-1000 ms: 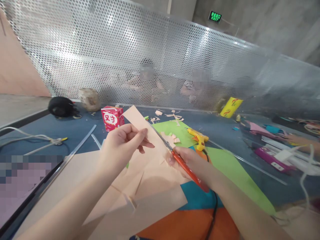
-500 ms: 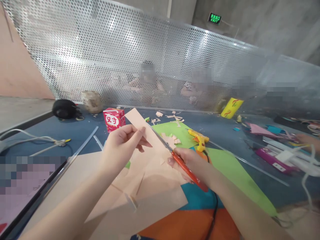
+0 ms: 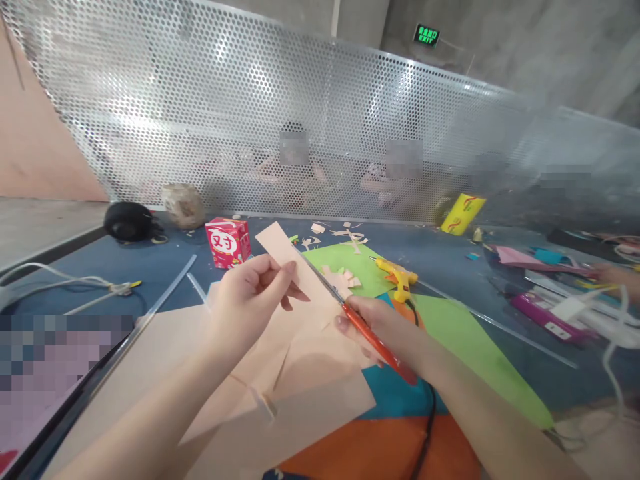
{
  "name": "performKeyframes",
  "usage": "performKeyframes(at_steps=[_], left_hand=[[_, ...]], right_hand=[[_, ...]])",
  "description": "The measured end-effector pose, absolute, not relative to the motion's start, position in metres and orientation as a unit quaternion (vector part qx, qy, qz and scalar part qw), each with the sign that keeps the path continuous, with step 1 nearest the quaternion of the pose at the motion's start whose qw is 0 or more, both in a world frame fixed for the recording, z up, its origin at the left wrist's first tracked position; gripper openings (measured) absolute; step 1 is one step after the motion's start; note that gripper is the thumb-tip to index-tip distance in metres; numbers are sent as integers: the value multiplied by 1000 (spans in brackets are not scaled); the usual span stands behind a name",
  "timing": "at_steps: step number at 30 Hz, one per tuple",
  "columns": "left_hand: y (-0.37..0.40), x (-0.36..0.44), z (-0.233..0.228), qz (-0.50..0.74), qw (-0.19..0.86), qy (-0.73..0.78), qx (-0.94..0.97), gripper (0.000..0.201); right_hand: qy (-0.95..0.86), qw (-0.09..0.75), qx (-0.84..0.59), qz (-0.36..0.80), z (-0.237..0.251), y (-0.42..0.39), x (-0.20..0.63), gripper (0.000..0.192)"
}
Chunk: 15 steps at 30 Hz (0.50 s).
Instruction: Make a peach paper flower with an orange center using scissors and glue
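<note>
Left hand: the left hand [image 3: 249, 298] was raised above the table, thumb and fingers pinched on the near edge of the peach paper strip [image 3: 295, 267], holding it tilted up and away from the person.
Right hand: the right hand [image 3: 381, 328] was closed around the orange handles of the scissors [image 3: 350, 313]; the fingers were wrapped tight on the handles.
Scissors: the blades pointed up and to the left, lying along the right edge of the strip and touching it. Whether the blades were parted could not be told.
Peach paper strip: held in the air between the two hands, above the larger peach sheets [image 3: 280, 393] lying on the table.
Surface below: a green sheet [image 3: 450, 333], a teal sheet [image 3: 395, 397] and an orange sheet [image 3: 370, 453] lay overlapped under the right forearm on the blue table [image 3: 165, 260].
Nearby items: a yellow glue gun [image 3: 397, 275] lay just beyond the right hand; a red carton [image 3: 228, 241] stood beyond the left hand; small peach scraps [image 3: 345, 277] lay on the green sheet.
Background: a perforated metal screen [image 3: 250, 120] stood at the far edge of the table.
</note>
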<state>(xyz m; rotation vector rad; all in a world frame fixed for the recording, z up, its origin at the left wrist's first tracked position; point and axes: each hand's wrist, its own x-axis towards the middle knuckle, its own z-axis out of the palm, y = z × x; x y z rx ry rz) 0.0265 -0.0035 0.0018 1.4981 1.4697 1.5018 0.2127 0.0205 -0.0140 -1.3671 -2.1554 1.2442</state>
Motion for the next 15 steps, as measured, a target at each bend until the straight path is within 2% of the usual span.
performKeyframes(at_steps=[7, 15], left_hand=[[-3, 26, 2, 556, 285, 549, 556, 26], [0, 19, -1, 559, 294, 545, 551, 29]], right_hand=[[-748, 160, -496, 411, -8, 17, 209, 33], [-761, 185, -482, 393, -25, 29, 212, 38]])
